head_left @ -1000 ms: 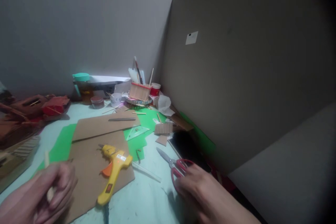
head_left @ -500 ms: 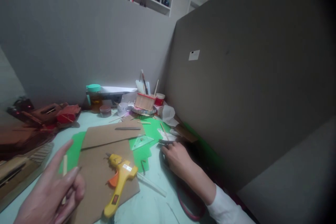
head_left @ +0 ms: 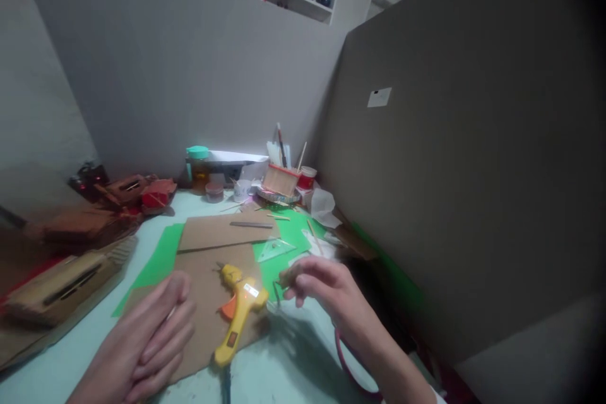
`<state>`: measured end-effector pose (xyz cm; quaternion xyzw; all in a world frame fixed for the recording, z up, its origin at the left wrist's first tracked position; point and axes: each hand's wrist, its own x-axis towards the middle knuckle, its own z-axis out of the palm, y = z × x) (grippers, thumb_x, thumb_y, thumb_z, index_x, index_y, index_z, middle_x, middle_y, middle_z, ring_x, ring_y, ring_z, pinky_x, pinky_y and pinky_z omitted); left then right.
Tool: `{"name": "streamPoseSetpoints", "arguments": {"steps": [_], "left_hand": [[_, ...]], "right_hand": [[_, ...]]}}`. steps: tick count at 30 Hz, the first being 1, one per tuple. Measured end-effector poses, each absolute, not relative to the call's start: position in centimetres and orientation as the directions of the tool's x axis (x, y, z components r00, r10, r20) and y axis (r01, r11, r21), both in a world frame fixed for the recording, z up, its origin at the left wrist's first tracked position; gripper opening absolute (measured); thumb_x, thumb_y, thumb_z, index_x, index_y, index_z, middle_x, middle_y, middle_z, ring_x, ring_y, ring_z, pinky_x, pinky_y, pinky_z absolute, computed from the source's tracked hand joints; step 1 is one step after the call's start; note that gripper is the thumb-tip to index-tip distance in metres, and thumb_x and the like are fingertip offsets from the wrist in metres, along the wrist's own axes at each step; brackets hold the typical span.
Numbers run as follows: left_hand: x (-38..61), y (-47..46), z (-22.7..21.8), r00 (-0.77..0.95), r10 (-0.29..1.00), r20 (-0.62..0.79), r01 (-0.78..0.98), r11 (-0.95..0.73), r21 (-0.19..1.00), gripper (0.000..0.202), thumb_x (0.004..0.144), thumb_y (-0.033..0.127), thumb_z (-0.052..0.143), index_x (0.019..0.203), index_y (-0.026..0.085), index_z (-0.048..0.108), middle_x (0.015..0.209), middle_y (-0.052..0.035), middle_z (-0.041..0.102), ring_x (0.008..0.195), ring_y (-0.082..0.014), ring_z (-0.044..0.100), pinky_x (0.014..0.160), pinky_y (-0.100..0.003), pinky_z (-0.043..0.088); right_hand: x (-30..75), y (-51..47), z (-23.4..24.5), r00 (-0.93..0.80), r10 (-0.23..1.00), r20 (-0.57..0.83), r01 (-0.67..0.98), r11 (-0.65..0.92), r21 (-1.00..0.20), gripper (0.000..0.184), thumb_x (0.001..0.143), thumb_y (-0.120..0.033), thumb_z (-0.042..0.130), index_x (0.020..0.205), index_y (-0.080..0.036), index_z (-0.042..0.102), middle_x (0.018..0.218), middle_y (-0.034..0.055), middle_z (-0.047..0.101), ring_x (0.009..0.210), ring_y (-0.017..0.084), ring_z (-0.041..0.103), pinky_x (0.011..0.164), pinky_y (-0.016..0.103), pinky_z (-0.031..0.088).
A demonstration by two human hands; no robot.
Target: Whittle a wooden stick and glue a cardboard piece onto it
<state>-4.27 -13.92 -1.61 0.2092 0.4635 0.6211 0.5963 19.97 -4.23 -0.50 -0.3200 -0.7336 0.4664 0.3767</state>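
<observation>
My left hand (head_left: 151,334) is closed at the lower left, over the edge of brown cardboard (head_left: 203,290). A pale tip of a thin wooden stick (head_left: 171,312) shows between its fingers; the rest is hidden. My right hand (head_left: 322,284) hovers over the table to the right, its fingers curled together; whatever they hold is hidden. Between the hands a yellow hot glue gun (head_left: 241,315) with an orange trigger lies on the cardboard, nozzle pointing away. Near my right fingertips are a small dark bent piece (head_left: 277,289) and a clear set square (head_left: 275,249).
A dark strip (head_left: 250,225) lies on a second cardboard piece (head_left: 203,233). Green sheets (head_left: 161,259) lie beneath. Behind stand a teal-lidded jar (head_left: 199,170), small cups (head_left: 242,189) and a wooden holder (head_left: 281,180). Cardboard models (head_left: 71,284) fill the left; partitions (head_left: 449,139) enclose the table.
My left hand has gone from a pointing finger to a closed grasp. My right hand has lifted from the dark item at the right and come toward the glue gun. The view has turned left.
</observation>
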Motion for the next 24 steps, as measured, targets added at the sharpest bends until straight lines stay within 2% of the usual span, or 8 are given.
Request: {"name": "streamPoseSetpoints", "arguments": {"steps": [3,6,10,14,16,19,22,24], "left_hand": [[-4.2,-14.0,-1.6,-0.123,0.951,-0.283,-0.526,0.179,0.831,0.037,0.085,0.057,0.07,0.08,0.024,0.055,0.045,0.0123,0.029,0.04,-0.0048,0.003,0.027,-0.012,0.014],[-4.2,-13.9,-1.8,-0.027,0.963,-0.27,-0.467,0.226,0.855,0.04,0.085,0.058,0.07,0.078,0.022,0.053,0.045,0.0112,0.036,0.037,-0.0029,0.008,0.031,-0.013,0.008],[-4.0,-14.3,-1.6,-0.007,0.958,-0.286,-0.44,0.253,0.861,0.053,0.071,0.064,0.08,0.088,0.02,0.056,0.056,0.0067,0.051,0.042,-0.0017,0.013,0.035,-0.013,0.006],[-3.7,-15.0,-1.1,-0.063,0.947,-0.316,-0.405,0.265,0.875,0.07,0.064,0.061,0.086,0.109,0.02,0.053,0.047,0.0154,0.032,0.043,-0.0031,0.011,0.036,-0.011,0.011],[-3.6,-15.2,-1.0,-0.086,0.937,-0.338,-0.431,0.271,0.86,0.072,0.068,0.056,0.086,0.119,0.019,0.051,0.046,0.0181,0.024,0.044,-0.0036,0.007,0.036,-0.011,0.012],[-3.7,-15.3,-1.2,-0.183,0.901,-0.394,-0.477,0.269,0.837,0.078,0.069,0.05,0.086,0.132,0.02,0.049,0.045,0.0181,0.022,0.042,-0.0044,0.009,0.035,-0.011,0.015],[-4.0,-15.2,-1.7,-0.253,0.875,-0.413,-0.524,0.235,0.819,0.075,0.067,0.048,0.088,0.129,0.023,0.055,0.042,0.0167,0.025,0.035,-0.0052,0.016,0.029,-0.013,0.021],[-4.2,-14.9,-1.7,-0.294,0.867,-0.402,-0.547,0.192,0.815,0.061,0.067,0.045,0.088,0.118,0.024,0.062,0.042,0.0147,0.031,0.032,-0.0054,0.022,0.028,-0.012,0.024]], "right_hand": [[18.3,-5.8,0.2,-0.522,0.783,0.34,0.017,0.408,-0.913,0.015,0.093,-0.031,0.065,0.099,-0.022,0.077,0.107,0.0067,0.078,0.098,0.021,0.073,0.088,0.034,0.058],[16.5,-7.1,0.4,-0.534,0.719,0.445,0.005,0.529,-0.848,0.02,0.094,-0.021,0.061,0.103,-0.026,0.078,0.117,0.0045,0.076,0.112,0.02,0.069,0.1,0.034,0.053],[13.9,-8.2,-0.9,-0.507,0.654,0.561,0.008,0.655,-0.756,0.024,0.092,-0.011,0.062,0.106,-0.024,0.076,0.118,0.0051,0.076,0.112,0.018,0.07,0.099,0.028,0.054],[12.9,-8.7,-1.5,-0.513,0.573,0.64,-0.023,0.736,-0.677,0.036,0.091,-0.005,0.062,0.121,-0.023,0.069,0.123,0.0071,0.073,0.114,0.017,0.069,0.1,0.029,0.054],[13.5,-8.5,-1.0,-0.48,0.608,0.633,0.02,0.729,-0.684,0.041,0.092,-0.008,0.062,0.13,-0.024,0.065,0.118,0.0061,0.075,0.106,0.017,0.072,0.095,0.029,0.056],[15.8,-7.3,0.1,-0.327,0.749,0.576,0.205,0.651,-0.731,0.026,0.097,-0.019,0.061,0.12,-0.027,0.07,0.106,0.003,0.077,0.091,0.016,0.074,0.085,0.027,0.059],[18.8,-6.2,0.5,-0.252,0.804,0.539,0.367,0.594,-0.716,0.018,0.097,-0.024,0.057,0.105,-0.024,0.074,0.101,0.0048,0.077,0.088,0.019,0.074,0.077,0.028,0.059],[20.6,-6.2,0.2,-0.256,0.81,0.528,0.419,0.585,-0.694,0.019,0.096,-0.023,0.057,0.103,-0.022,0.074,0.098,0.0062,0.077,0.084,0.02,0.074,0.073,0.028,0.058]]}}
